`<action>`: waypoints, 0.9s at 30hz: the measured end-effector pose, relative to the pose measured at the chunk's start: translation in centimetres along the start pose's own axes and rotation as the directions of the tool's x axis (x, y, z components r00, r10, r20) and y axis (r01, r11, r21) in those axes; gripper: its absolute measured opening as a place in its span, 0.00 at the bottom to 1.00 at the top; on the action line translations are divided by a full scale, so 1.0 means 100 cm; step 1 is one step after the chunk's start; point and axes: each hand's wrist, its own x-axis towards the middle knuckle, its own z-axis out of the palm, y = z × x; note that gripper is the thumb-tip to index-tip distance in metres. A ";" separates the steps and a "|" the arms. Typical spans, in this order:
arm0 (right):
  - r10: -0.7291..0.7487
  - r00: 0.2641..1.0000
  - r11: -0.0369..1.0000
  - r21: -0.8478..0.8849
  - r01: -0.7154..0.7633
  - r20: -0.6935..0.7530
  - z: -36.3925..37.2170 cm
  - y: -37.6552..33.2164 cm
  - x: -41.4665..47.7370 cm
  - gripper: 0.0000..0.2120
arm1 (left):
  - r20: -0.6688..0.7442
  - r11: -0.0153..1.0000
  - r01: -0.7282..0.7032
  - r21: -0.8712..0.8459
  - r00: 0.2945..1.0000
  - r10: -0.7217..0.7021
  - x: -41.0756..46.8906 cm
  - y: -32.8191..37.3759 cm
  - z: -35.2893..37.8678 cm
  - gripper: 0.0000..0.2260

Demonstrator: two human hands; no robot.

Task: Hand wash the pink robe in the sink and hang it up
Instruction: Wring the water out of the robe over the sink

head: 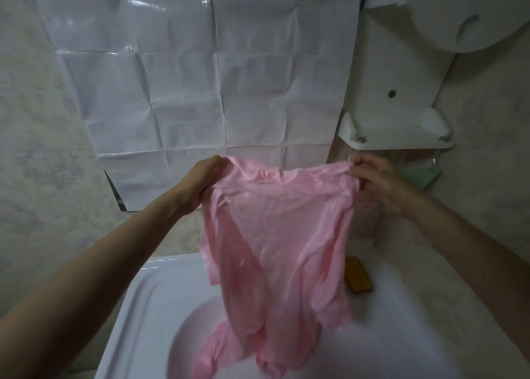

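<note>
The pink satin robe (275, 235) hangs spread out above the white sink (149, 307), its lower end trailing down into the basin. My left hand (200, 180) grips the robe's upper left corner. My right hand (378, 177) pinches the upper right corner at about the same height. The fabric looks wet and shiny. The tap is hidden behind the robe.
A yellow-brown bar of soap (358, 278) lies on the sink's right rim. A white wall shelf (395, 131) is mounted at the upper right, with a green cloth (421, 175) hanging under it. Creased white paper sheets (200, 77) cover the wall behind.
</note>
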 end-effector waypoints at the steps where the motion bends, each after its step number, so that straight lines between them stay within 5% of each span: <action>1: -0.046 0.999 0.999 0.005 0.046 -0.007 0.000 -0.007 0.000 0.12 | 0.056 0.995 -0.029 0.098 0.998 0.023 -0.002 -0.003 -0.003 0.10; 4: -0.216 0.975 0.976 -0.018 0.215 -0.047 0.005 -0.035 -0.001 0.12 | 0.235 0.913 -0.081 0.401 0.972 -0.017 -0.010 -0.007 -0.005 0.15; 7: -0.341 0.940 0.931 -0.145 0.334 -0.028 0.006 -0.054 0.001 0.11 | 0.208 0.739 -0.190 0.647 0.976 0.069 -0.011 -0.011 -0.002 0.16; 11: -0.382 0.924 0.866 -0.344 0.364 0.017 0.002 -0.067 0.007 0.11 | 0.269 0.579 -0.367 0.728 0.930 0.251 -0.004 -0.005 -0.008 0.11; 14: -0.338 0.939 0.883 -0.325 0.338 0.060 -0.002 -0.073 0.012 0.11 | 0.296 0.411 -0.424 0.807 0.893 0.339 -0.003 0.010 -0.009 0.21; 16: -0.282 0.949 0.931 -0.200 0.306 0.141 -0.002 -0.076 0.012 0.11 | 0.238 0.515 -0.409 0.753 0.900 0.366 -0.006 0.025 -0.002 0.18; 18: -0.238 0.931 0.905 -0.286 0.317 0.278 -0.001 -0.079 0.011 0.15 | 0.149 0.747 -0.341 0.571 0.938 0.314 -0.005 0.039 0.005 0.06; 20: -0.170 0.916 0.700 -0.611 0.371 0.362 0.004 -0.074 0.008 0.13 | 0.072 0.879 -0.270 0.394 0.962 0.263 -0.005 0.053 0.012 0.06; 22: -0.160 0.934 0.498 -0.791 0.355 0.318 0.009 -0.062 0.012 0.09 | 0.098 0.885 -0.286 0.367 0.958 0.269 -0.002 0.060 0.014 0.08; 25: -0.291 0.936 0.672 -0.654 0.348 0.199 0.020 -0.057 0.017 0.05 | 0.154 0.835 -0.303 0.459 0.953 0.261 -0.003 0.061 0.019 0.09; 27: -0.252 0.930 0.873 -0.353 0.338 0.266 0.033 -0.069 0.014 0.16 | 0.185 0.855 -0.331 0.400 0.943 0.278 -0.007 0.060 0.030 0.08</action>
